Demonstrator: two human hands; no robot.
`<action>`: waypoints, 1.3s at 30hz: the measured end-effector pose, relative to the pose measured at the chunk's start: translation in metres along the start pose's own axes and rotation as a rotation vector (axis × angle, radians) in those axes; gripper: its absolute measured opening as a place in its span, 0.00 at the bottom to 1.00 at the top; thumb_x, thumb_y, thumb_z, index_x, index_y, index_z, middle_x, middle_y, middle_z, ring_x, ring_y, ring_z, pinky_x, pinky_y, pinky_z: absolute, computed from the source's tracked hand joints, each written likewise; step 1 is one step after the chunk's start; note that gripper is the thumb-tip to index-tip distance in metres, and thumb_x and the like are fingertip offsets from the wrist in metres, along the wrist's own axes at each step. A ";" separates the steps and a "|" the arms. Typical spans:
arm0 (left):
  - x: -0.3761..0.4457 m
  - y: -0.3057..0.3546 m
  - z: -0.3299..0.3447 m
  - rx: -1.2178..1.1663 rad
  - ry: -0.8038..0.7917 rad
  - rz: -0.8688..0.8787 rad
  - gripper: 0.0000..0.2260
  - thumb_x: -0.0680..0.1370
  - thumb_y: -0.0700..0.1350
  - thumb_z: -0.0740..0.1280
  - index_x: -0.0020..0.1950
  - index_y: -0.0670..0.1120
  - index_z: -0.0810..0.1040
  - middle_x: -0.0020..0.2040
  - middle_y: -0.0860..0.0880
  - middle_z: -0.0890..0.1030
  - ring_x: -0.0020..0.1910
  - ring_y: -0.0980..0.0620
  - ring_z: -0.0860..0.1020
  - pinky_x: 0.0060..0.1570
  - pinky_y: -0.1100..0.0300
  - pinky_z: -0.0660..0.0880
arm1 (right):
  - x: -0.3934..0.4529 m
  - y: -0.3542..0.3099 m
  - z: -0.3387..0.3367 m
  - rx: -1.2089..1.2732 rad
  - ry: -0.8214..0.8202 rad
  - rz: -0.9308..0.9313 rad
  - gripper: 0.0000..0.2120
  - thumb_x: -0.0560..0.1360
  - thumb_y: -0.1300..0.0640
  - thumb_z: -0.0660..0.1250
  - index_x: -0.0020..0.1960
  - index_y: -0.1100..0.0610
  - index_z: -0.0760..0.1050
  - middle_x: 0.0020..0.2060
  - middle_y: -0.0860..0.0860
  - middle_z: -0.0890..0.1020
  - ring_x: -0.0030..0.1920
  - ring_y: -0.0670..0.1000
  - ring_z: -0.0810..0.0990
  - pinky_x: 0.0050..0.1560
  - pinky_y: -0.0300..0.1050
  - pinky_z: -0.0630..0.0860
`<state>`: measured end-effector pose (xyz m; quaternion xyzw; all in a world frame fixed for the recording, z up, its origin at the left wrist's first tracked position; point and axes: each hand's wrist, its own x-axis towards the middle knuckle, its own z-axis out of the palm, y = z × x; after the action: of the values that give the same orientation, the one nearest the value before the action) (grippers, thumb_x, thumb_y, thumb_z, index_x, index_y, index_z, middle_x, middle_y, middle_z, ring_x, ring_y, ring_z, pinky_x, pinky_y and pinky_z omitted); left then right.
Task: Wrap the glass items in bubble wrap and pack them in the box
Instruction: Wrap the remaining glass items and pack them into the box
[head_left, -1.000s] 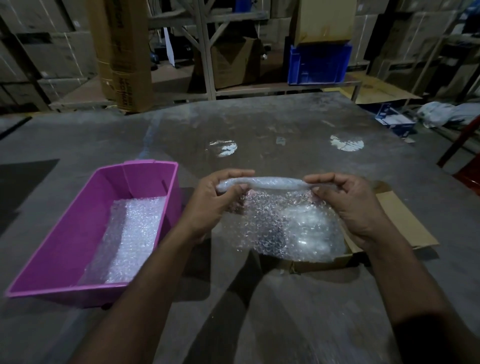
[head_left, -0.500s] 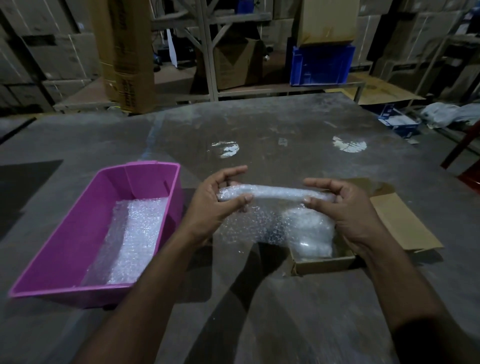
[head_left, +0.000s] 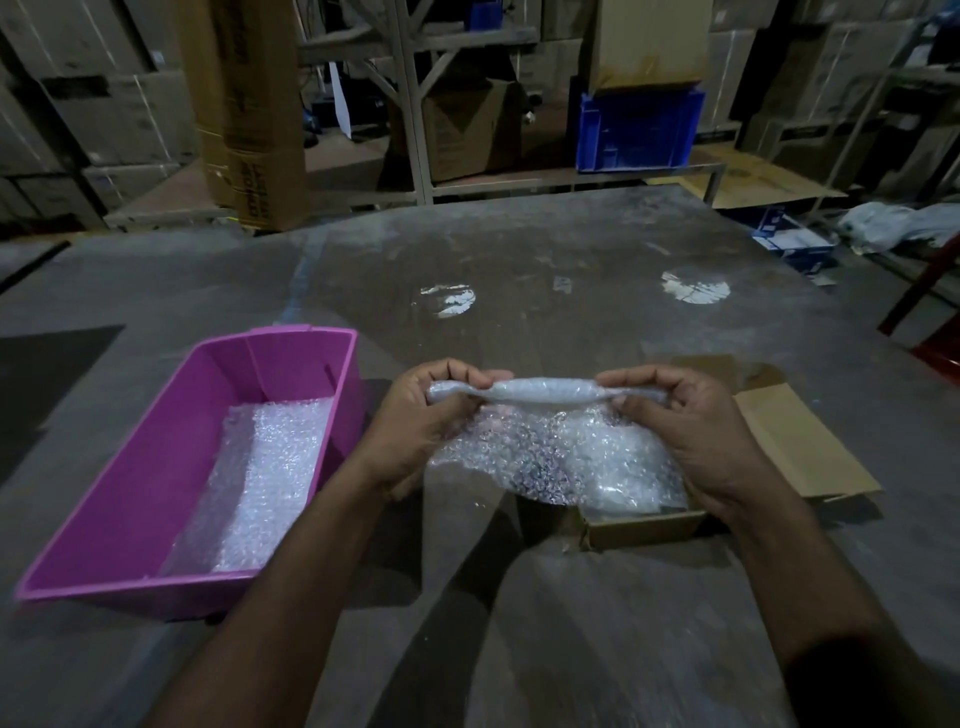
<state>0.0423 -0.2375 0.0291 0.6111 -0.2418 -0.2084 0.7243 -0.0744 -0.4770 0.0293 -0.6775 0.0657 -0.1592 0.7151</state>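
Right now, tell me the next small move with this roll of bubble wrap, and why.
Probably keep rolling. The left hand and right hand pinch the ends of the bubble-wrap roll, but a loose flap hangs below it over the cardboard box, so the wrap looks unfinished.

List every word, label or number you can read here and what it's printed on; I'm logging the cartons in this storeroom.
Tall brown carton behind the table: dark vertical print near its lower end, too blurred to read with confidence.
Small blue-and-white box on the floor at right: markings too small to read.
Stacked cartons at the back: no legible text.
Pink bin, bubble wrap, cardboard box: no text.
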 end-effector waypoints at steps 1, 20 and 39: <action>0.000 0.000 -0.001 0.011 -0.012 0.004 0.11 0.78 0.27 0.63 0.45 0.41 0.78 0.57 0.44 0.86 0.47 0.55 0.82 0.43 0.67 0.76 | 0.000 -0.001 0.000 -0.012 -0.003 -0.006 0.08 0.74 0.67 0.71 0.51 0.59 0.83 0.50 0.53 0.87 0.49 0.50 0.85 0.52 0.42 0.82; -0.003 0.001 0.003 0.051 -0.010 -0.006 0.18 0.69 0.34 0.76 0.58 0.44 0.82 0.53 0.44 0.87 0.48 0.51 0.84 0.49 0.61 0.82 | -0.010 -0.001 0.000 0.058 -0.070 0.126 0.11 0.71 0.60 0.72 0.45 0.62 0.70 0.51 0.61 0.86 0.52 0.60 0.85 0.48 0.54 0.85; -0.006 -0.012 0.022 -0.173 0.076 -0.098 0.11 0.71 0.35 0.74 0.52 0.43 0.81 0.49 0.42 0.86 0.43 0.50 0.84 0.39 0.59 0.82 | -0.020 0.003 0.002 -0.173 -0.081 -0.003 0.08 0.72 0.69 0.75 0.49 0.60 0.82 0.47 0.55 0.85 0.44 0.52 0.85 0.38 0.48 0.84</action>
<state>0.0242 -0.2533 0.0199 0.5650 -0.1649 -0.2403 0.7719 -0.0922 -0.4685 0.0241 -0.7427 0.0492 -0.1267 0.6557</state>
